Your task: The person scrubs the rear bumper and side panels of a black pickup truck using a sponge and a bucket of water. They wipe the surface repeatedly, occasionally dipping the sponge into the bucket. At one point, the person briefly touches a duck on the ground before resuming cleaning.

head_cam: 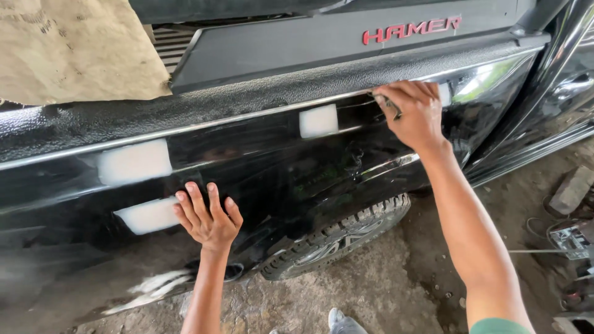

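Tyre (pixel 346 238) below body panel (pixel 278 167), between both hands.

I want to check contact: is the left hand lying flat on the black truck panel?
Yes, the left hand lies open, fingers spread, against the glossy black truck panel.

We see one sign: raised red lettering (pixel 411 29) on the dark grey bed cover (pixel 309 46), near its right end (above the glossy black side panel). Left of that cover hangs a tan printed sack (pixel 74 49), creased.
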